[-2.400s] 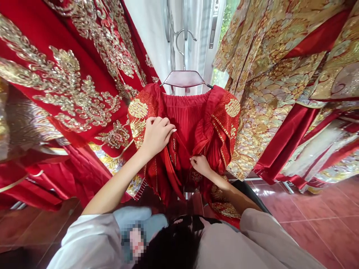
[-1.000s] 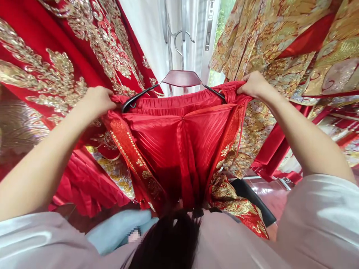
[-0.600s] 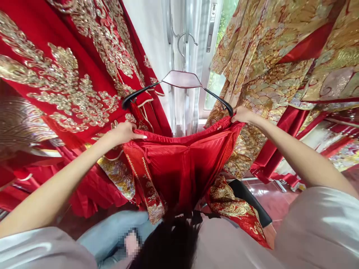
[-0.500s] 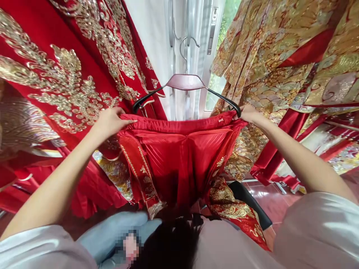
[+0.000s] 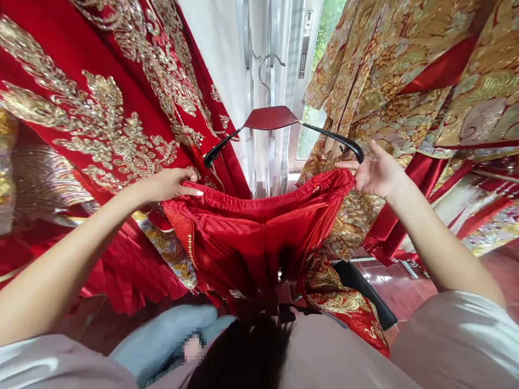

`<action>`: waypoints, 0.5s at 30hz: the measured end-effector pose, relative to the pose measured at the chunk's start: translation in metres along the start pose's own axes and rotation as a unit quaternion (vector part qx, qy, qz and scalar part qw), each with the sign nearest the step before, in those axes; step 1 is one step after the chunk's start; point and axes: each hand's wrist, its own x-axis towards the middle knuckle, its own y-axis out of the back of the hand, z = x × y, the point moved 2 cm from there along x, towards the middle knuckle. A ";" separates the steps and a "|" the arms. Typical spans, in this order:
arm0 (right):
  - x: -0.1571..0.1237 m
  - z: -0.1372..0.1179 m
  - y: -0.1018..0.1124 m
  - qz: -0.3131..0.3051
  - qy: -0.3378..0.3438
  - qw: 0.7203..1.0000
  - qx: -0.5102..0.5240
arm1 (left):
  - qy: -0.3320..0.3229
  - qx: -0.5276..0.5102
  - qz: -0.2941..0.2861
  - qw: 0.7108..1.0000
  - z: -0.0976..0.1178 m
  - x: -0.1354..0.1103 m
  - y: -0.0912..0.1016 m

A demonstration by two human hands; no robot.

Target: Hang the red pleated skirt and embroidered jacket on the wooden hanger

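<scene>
I hold a red pleated garment [image 5: 259, 232] with gold-embroidered edges stretched between both hands. My left hand [image 5: 170, 185] pinches its top left corner. My right hand [image 5: 375, 172] pinches the top right corner between thumb and forefinger, the other fingers spread, just below the right tip of the hanger. The hanger [image 5: 279, 125] is bare, with a dark red centre and black arms. It hangs from a metal hook above the garment, which droops below it and falls toward my lap.
Red robes with heavy gold embroidery [image 5: 93, 119] hang close on the left. Gold and red brocade robes [image 5: 409, 92] hang on the right. A white curtain and a window [image 5: 284, 59] are behind the hanger. A black chair edge [image 5: 365, 294] and red tiled floor lie below right.
The garment has come off the hanger: it was hanging on it, then I gripped its shoulders, and now it sags below the bare hanger between my hands.
</scene>
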 end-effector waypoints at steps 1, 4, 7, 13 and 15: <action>-0.001 -0.002 -0.001 0.001 0.008 1.000 0.029 | -0.012 -0.008 -0.020 1.000 0.000 0.001 0.001; 0.005 -0.002 -0.002 0.033 0.020 0.994 0.104 | 0.020 0.000 -0.039 0.999 -0.002 0.009 0.000; 0.020 0.000 0.003 0.041 0.051 0.993 0.097 | 0.104 0.083 -0.025 0.991 -0.003 0.022 -0.001; 0.043 -0.001 0.015 0.018 0.120 0.992 0.032 | 0.178 0.186 -0.004 0.966 -0.008 0.057 0.014; 0.044 -0.001 0.013 0.023 0.122 0.991 0.047 | 0.185 0.172 0.014 0.967 -0.009 0.066 0.027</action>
